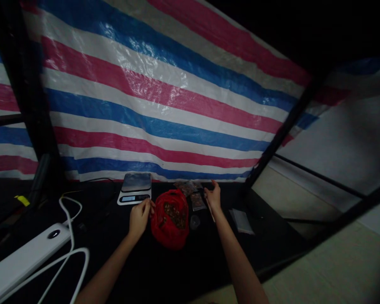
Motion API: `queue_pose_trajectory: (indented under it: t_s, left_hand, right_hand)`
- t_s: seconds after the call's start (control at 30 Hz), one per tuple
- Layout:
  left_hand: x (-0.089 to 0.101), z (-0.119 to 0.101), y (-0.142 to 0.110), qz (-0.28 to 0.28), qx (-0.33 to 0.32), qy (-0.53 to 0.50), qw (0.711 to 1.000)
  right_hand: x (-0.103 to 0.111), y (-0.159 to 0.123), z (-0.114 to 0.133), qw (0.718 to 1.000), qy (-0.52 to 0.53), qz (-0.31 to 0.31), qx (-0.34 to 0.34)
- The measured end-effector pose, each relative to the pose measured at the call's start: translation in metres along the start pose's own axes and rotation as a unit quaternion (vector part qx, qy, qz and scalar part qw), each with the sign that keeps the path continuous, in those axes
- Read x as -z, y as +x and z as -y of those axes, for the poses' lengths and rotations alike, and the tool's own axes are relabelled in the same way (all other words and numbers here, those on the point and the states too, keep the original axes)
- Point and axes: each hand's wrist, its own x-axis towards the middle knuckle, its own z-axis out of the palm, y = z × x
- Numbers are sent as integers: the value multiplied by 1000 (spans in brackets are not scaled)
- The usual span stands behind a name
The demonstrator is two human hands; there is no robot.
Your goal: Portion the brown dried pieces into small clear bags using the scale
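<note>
A red bag (170, 221) holding brown pieces lies on the black desk (164, 270). At the bag's left edge, the left hand (139, 218) curls its fingers (147, 205) inward; whether they grip the bag, I cannot tell. To the bag's right, the right hand (213, 199) is raised and open, fingers (214, 184) spread, just beside clear packets (197, 202). Beyond the bag sits a digital scale (134, 188), its display too small to read; no brand or label is legible.
</note>
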Motion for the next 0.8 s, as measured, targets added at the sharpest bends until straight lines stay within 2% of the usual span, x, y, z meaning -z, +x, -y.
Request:
queue_pose_trajectory:
  t_s: [0.07, 0.1, 0.2, 0.3, 0.37, 0.47, 0.63, 0.7, 0.8]
  left_hand:
    - [0, 0, -3, 26, -12, 37, 999]
    - [1, 0, -4, 35, -17, 56, 998]
    - [1, 0, -5, 49, -25, 104, 993]
    - [0, 4, -4, 56, -28, 136, 989]
    - [0, 7, -4, 59, -29, 156, 986]
    - [0, 9, -4, 54, -27, 184, 981]
    - [1, 6, -6, 68, -31, 185, 980]
    - [1, 4, -6, 79, -35, 182, 979]
    - [-1, 3, -6, 78, -34, 180, 980]
  right_hand:
    - [31, -11, -12, 994, -88, -58, 9]
    - [49, -17, -19, 988, -142, -67, 7]
    - [105, -33, -40, 955, -292, -36, -32]
    - [150, -47, -61, 940, -334, -15, -62]
    - [169, -57, -71, 940, -334, -2, -66]
    - [179, -68, -82, 944, -324, 18, -58]
    - [176, -68, -87, 952, -303, 21, -40]
    - [174, -64, -87, 954, -298, 9, -35]
    - [171, -61, -86, 954, -296, -45, -28]
